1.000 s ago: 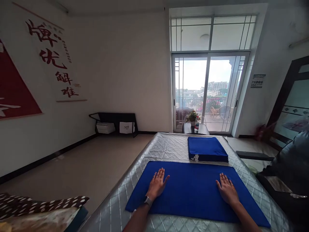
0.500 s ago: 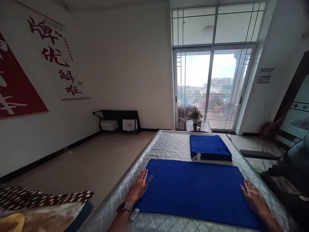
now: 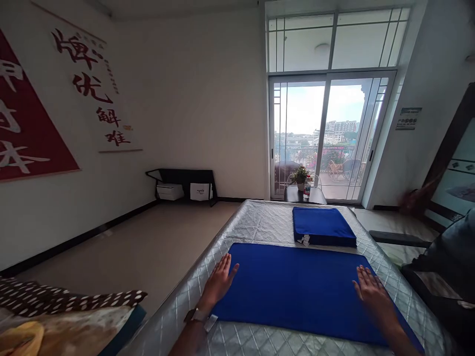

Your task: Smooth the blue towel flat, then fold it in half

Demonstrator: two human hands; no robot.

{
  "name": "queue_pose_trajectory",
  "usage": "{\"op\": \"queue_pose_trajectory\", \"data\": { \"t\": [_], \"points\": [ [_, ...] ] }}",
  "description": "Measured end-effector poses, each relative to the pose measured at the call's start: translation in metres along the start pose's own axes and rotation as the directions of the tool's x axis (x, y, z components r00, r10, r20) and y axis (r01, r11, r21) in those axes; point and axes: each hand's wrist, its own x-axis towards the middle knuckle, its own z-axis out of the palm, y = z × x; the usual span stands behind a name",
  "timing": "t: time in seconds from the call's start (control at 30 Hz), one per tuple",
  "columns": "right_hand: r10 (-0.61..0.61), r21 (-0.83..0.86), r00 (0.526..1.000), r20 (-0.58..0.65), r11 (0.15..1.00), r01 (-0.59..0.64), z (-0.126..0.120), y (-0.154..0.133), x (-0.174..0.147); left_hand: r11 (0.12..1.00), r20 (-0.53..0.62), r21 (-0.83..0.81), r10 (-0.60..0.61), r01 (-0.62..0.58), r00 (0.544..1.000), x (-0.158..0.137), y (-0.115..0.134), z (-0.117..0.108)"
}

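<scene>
Silver quilted covering (image 3: 256, 341) spreads over the broad surface in front of the person, its left edge slanting away beside bare floor. Off that edge, at the near left, is a heap of patterned fabric (image 3: 74, 329), part of it brown with white dots.

Across the near part of the covering lies a blue cloth (image 3: 297, 289), spread flat, wider than it is deep. The left hand (image 3: 218, 281) is at its left side, palm down, fingers straight and together, thumb held apart; it grips nothing. A watch (image 3: 200, 315) circles that wrist, and a white label (image 3: 211, 323) sticks out at the cloth's near left corner. The right hand (image 3: 374, 295) is over the cloth's right side, equally flattened and gripping nothing. How firmly either palm presses cannot be told.

Beyond the cloth, towards the covering's far right corner, sits a neat stack of blue cloths (image 3: 324, 225), with white tags (image 3: 305, 240) at its near left corner. Just past the far edge, a small dark table (image 3: 291, 196) carries a potted plant (image 3: 301, 175) and a bottle (image 3: 307, 189); behind it are glass sliding doors (image 3: 300, 111).
</scene>
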Motion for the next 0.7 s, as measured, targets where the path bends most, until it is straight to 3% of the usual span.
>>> {"op": "queue_pose_trajectory", "data": {
  "t": [0.1, 0.23, 0.3, 0.33, 0.47, 0.7],
  "points": [
    [-0.108, 0.125, 0.987, 0.117, 0.988, 0.093, -0.022, -0.077, 0.001, 0.973, 0.094, -0.057, 0.227, -0.223, 0.969, -0.014, 0.059, 0.001],
    [-0.231, 0.275, 0.946, 0.228, 0.947, 0.166, -0.035, -0.168, 0.000, 0.845, 0.133, -0.165, 0.530, -0.508, 0.838, -0.036, 0.152, 0.006],
    [-0.291, 0.306, 0.924, 0.250, 0.929, 0.209, -0.032, -0.194, -0.002, 0.806, 0.107, -0.198, 0.583, -0.557, 0.806, -0.042, 0.186, 0.010],
    [-0.306, 0.308, 0.916, 0.258, 0.925, 0.222, -0.028, -0.202, -0.004, 0.808, 0.096, -0.208, 0.578, -0.552, 0.810, -0.045, 0.198, 0.012],
    [-0.278, 0.278, 0.917, 0.286, 0.940, 0.198, -0.011, -0.208, -0.010, 0.856, 0.112, -0.237, 0.493, -0.459, 0.863, -0.049, 0.214, 0.023],
    [-0.237, 0.285, 0.923, 0.302, 0.947, 0.150, -0.001, -0.205, -0.011, 0.864, 0.115, -0.243, 0.477, -0.441, 0.871, -0.051, 0.210, 0.037]
  ]
}}
